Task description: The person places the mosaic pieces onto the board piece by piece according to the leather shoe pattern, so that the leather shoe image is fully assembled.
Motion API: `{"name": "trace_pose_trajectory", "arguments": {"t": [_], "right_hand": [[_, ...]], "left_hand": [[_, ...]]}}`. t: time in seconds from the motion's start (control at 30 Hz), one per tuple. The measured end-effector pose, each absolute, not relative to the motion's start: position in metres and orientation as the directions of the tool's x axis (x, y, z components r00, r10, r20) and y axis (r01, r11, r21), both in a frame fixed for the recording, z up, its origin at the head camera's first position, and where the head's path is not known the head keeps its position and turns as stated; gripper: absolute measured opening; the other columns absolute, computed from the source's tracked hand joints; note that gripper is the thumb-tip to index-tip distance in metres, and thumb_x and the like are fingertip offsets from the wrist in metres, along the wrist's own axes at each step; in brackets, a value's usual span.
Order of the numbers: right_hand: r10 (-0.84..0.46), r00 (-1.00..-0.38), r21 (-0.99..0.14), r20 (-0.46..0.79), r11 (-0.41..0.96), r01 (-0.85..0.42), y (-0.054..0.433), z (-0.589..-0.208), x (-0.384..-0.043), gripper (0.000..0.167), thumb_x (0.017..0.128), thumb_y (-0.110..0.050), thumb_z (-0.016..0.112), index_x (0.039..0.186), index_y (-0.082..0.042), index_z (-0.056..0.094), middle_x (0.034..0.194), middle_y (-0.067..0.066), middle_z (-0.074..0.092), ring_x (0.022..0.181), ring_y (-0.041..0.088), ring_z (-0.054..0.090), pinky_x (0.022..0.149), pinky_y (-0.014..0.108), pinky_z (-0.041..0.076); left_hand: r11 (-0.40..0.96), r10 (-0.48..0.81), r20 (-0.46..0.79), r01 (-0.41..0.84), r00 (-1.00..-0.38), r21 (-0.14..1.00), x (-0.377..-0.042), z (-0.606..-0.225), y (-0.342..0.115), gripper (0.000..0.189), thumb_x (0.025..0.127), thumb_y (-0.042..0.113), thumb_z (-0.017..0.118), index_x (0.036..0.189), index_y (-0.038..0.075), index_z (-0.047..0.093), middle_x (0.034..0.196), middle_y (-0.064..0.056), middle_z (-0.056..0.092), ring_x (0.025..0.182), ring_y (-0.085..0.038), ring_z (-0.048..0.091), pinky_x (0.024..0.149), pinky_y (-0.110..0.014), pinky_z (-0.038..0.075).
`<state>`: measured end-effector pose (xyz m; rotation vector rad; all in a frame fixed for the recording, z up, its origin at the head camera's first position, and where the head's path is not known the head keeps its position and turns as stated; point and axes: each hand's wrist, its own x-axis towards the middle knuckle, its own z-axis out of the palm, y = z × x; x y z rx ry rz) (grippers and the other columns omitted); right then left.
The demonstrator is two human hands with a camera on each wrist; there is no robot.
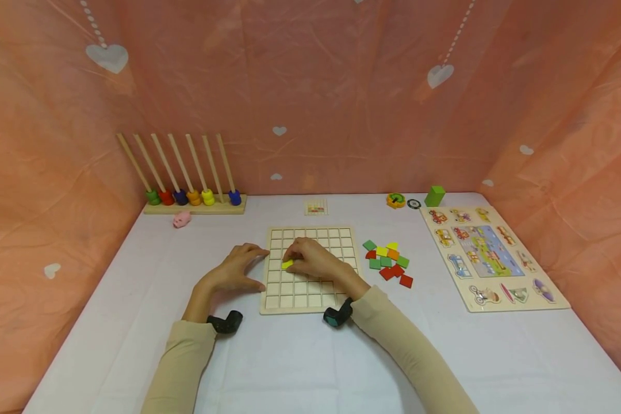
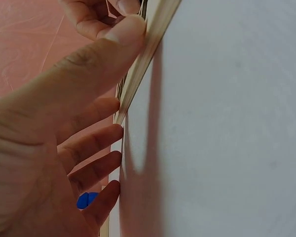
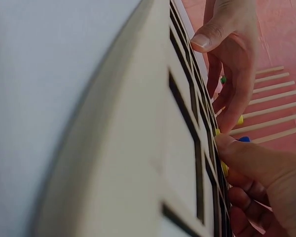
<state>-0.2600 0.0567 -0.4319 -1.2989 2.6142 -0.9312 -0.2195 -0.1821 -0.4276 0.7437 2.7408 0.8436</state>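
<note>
A pale wooden grid board (image 1: 279, 302) lies flat on the white table. My right hand (image 1: 313, 259) is over its left-middle squares and pinches a small yellow tile (image 1: 287, 264) between thumb and fingertips, close against the board. In the right wrist view the thumb (image 3: 251, 158) bends down at the grid. My left hand (image 1: 235, 269) spreads at the board's left edge, thumb and index fingertip touching its rim. The left wrist view shows that thumb (image 2: 89, 64) along the wooden edge, the other fingers fairly straight below it.
Loose green, red, yellow and orange tiles (image 1: 386, 261) lie right of the board. A picture puzzle (image 1: 463, 296) is at the far right, a green block (image 1: 435, 196) behind it. A peg rack (image 1: 196, 210) with coloured rings and a pink pig (image 1: 181, 219) stand back left. Behind the board is a small grid card (image 1: 316, 207).
</note>
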Motion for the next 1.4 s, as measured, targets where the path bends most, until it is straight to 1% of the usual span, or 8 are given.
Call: {"name": "trace_pose_trajectory", "arguments": {"t": [0.13, 0.33, 0.53, 0.63, 0.77, 1.0, 1.17, 1.4], "right_hand": [[-0.75, -0.635, -0.556, 0.184, 0.453, -0.696, 0.057, -0.431, -0.26, 0.018, 0.084, -0.016, 0.07, 0.099, -0.006, 0.069, 0.095, 0.002, 0.063, 0.089, 0.014, 0.054, 0.08, 0.025, 0.044], [-0.739, -0.658, -0.619, 0.143, 0.452, -0.642, 0.07, -0.426, -0.261, 0.028, 0.086, -0.016, 0.068, 0.112, -0.006, 0.066, 0.103, 0.004, 0.061, 0.091, 0.015, 0.055, 0.08, 0.025, 0.045], [-0.719, -0.659, -0.639, 0.219, 0.405, -0.654, 0.107, -0.415, -0.267, 0.027, 0.086, -0.011, 0.067, 0.11, 0.0, 0.066, 0.103, 0.012, 0.062, 0.091, 0.022, 0.058, 0.079, 0.031, 0.05], [-0.679, -0.695, -0.64, 0.237, 0.429, -0.638, 0.133, -0.411, -0.267, 0.024, 0.085, -0.009, 0.067, 0.108, 0.0, 0.067, 0.102, 0.011, 0.064, 0.089, 0.021, 0.059, 0.078, 0.033, 0.051], [-0.593, -0.768, -0.632, 0.244, 0.503, -0.589, 0.171, -0.409, -0.266, 0.021, 0.084, -0.008, 0.068, 0.104, -0.002, 0.068, 0.099, 0.009, 0.065, 0.087, 0.02, 0.058, 0.076, 0.034, 0.051], [-0.443, -0.88, -0.628, 0.171, 0.639, -0.444, 0.229, -0.407, -0.264, 0.021, 0.086, -0.009, 0.065, 0.106, -0.002, 0.068, 0.102, 0.012, 0.063, 0.093, 0.025, 0.055, 0.081, 0.04, 0.049], [-0.415, -0.903, -0.592, 0.111, 0.702, -0.395, 0.255, -0.405, -0.263, 0.024, 0.088, -0.005, 0.062, 0.11, 0.002, 0.066, 0.105, 0.018, 0.061, 0.098, 0.032, 0.053, 0.084, 0.047, 0.047], [-0.408, -0.913, -0.566, 0.03, 0.745, -0.352, 0.271, -0.416, -0.266, 0.027, 0.087, -0.003, 0.06, 0.113, 0.002, 0.065, 0.104, 0.018, 0.06, 0.095, 0.031, 0.053, 0.085, 0.047, 0.045]], "left_hand": [[0.716, 0.512, -0.026, 0.411, -0.858, 0.564, -0.22, -0.427, -0.182, 0.081, 0.07, 0.032, 0.081, 0.136, 0.004, 0.045, 0.135, -0.02, 0.039, 0.125, -0.037, 0.03, 0.103, -0.056, 0.026], [0.721, 0.507, -0.027, 0.406, -0.862, 0.562, -0.22, -0.428, -0.182, 0.081, 0.07, 0.032, 0.081, 0.136, 0.004, 0.045, 0.135, -0.019, 0.039, 0.124, -0.037, 0.031, 0.103, -0.056, 0.026], [0.716, 0.5, -0.022, 0.398, -0.866, 0.574, -0.219, -0.429, -0.181, 0.081, 0.069, 0.031, 0.082, 0.136, 0.005, 0.045, 0.135, -0.019, 0.039, 0.124, -0.036, 0.031, 0.103, -0.056, 0.026], [0.715, 0.498, -0.019, 0.398, -0.867, 0.575, -0.219, -0.429, -0.181, 0.081, 0.069, 0.031, 0.082, 0.136, 0.004, 0.045, 0.135, -0.019, 0.039, 0.125, -0.036, 0.031, 0.104, -0.056, 0.026], [0.717, 0.499, -0.022, 0.399, -0.866, 0.572, -0.219, -0.428, -0.181, 0.081, 0.069, 0.032, 0.081, 0.137, 0.005, 0.045, 0.136, -0.019, 0.038, 0.125, -0.036, 0.03, 0.104, -0.056, 0.025], [0.711, 0.513, 0.0, 0.425, -0.858, 0.56, -0.219, -0.429, -0.182, 0.081, 0.069, 0.032, 0.081, 0.136, 0.003, 0.046, 0.134, -0.02, 0.039, 0.124, -0.037, 0.031, 0.103, -0.055, 0.026], [0.712, 0.522, 0.002, 0.437, -0.853, 0.55, -0.22, -0.43, -0.183, 0.08, 0.07, 0.034, 0.081, 0.135, 0.003, 0.046, 0.134, -0.021, 0.039, 0.124, -0.038, 0.032, 0.103, -0.055, 0.027], [0.676, 0.544, 0.059, 0.479, -0.837, 0.559, -0.22, -0.431, -0.184, 0.08, 0.07, 0.043, 0.078, 0.133, 0.004, 0.048, 0.131, -0.022, 0.041, 0.119, -0.039, 0.033, 0.099, -0.057, 0.029]]}}
